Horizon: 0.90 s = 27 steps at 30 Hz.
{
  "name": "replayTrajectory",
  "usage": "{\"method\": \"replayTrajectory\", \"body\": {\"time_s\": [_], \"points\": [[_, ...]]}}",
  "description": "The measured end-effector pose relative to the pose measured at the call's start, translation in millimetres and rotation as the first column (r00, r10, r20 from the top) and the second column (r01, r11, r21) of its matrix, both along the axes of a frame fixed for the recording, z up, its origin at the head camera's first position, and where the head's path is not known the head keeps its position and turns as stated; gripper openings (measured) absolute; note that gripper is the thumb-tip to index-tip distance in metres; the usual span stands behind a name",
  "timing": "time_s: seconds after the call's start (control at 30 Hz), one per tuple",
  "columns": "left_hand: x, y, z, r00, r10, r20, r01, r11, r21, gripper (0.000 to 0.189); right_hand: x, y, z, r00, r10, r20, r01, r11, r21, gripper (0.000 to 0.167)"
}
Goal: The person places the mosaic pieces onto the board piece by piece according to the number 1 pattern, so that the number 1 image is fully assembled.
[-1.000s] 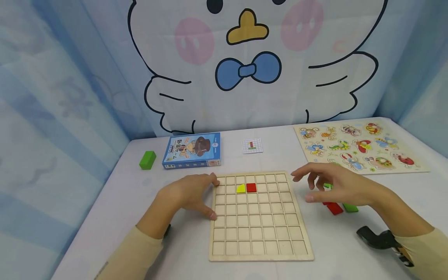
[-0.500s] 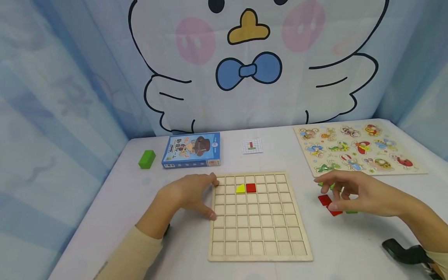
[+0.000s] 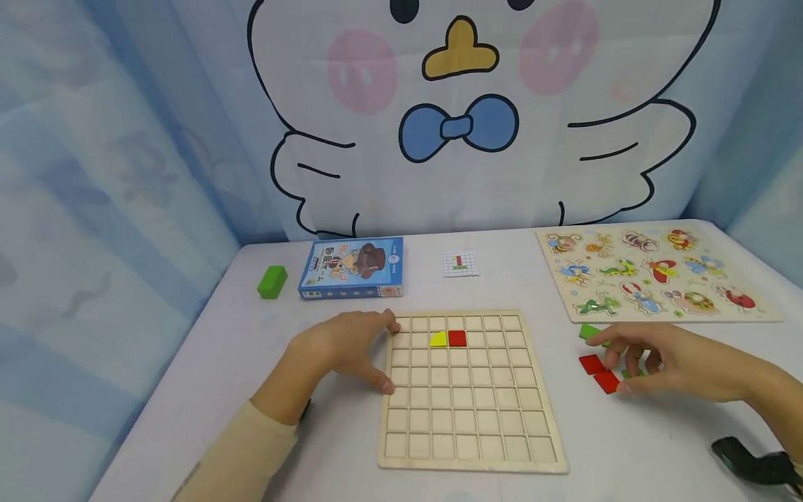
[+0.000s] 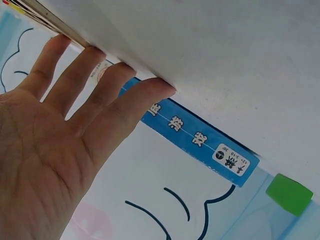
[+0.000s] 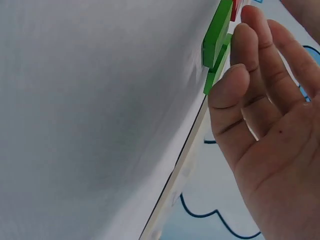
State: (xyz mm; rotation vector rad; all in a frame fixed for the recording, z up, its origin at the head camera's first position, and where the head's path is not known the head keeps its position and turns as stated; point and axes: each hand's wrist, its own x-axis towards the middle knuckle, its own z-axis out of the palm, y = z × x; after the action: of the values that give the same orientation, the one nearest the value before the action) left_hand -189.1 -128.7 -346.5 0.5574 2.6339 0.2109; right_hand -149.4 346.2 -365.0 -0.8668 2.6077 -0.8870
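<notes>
A wooden grid board (image 3: 473, 422) lies flat in front of me. On it, in one row near the far side, a yellow quarter-round tile (image 3: 438, 339) sits beside a red square tile (image 3: 457, 338). My left hand (image 3: 341, 348) rests at the board's left edge, thumb and fingers spread along it. Over the loose tiles at the right hovers my right hand (image 3: 680, 362), fingers bent loosely and nothing visible between them. Two red tiles (image 3: 606, 381) and a green tile (image 3: 588, 331) show beside its fingertips; another green tile is partly hidden under it.
A blue game box (image 3: 353, 268) and a green block (image 3: 272, 282) stand at the back left. Near them lies a small card (image 3: 461, 263) with a printed grid pattern. An insect puzzle board (image 3: 659, 275) lies at the back right, just beyond the loose tiles.
My right hand has moved right, away from the board's edge, and down over the loose tiles. The left hand stays at the board's left edge. The head view has shifted slightly.
</notes>
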Motion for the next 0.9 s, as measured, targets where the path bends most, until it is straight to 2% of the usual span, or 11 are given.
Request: {"method": "replayTrajectory", "body": {"time_s": [0.23, 0.53, 0.63, 0.9], "points": [[0.6, 3.3, 1.7, 1.000, 0.008, 0.002, -0.008, 1.000, -0.017, 0.095, 1.3, 2.1, -8.2, 0.999, -0.040, -0.009, 0.040, 0.997, 0.067, 0.055], [-0.3, 2.5, 2.0, 1.000, -0.004, -0.011, 0.004, 1.000, -0.019, 0.093, 0.2, -0.7, -8.0, 0.996, -0.043, -0.081, 0.050, 0.994, 0.097, 0.051], [-0.4, 2.4, 1.7, 1.000, 0.002, -0.011, -0.002, 1.000, -0.024, 0.094, 0.3, -2.3, -7.4, 0.996, -0.055, -0.071, 0.063, 0.991, 0.118, 0.050], [-0.3, 1.8, 1.2, 1.000, 0.014, -0.003, -0.014, 1.000, -0.020, 0.096, 2.3, -0.6, -3.7, 0.988, -0.052, -0.145, 0.057, 0.998, 0.032, 0.045]]}}
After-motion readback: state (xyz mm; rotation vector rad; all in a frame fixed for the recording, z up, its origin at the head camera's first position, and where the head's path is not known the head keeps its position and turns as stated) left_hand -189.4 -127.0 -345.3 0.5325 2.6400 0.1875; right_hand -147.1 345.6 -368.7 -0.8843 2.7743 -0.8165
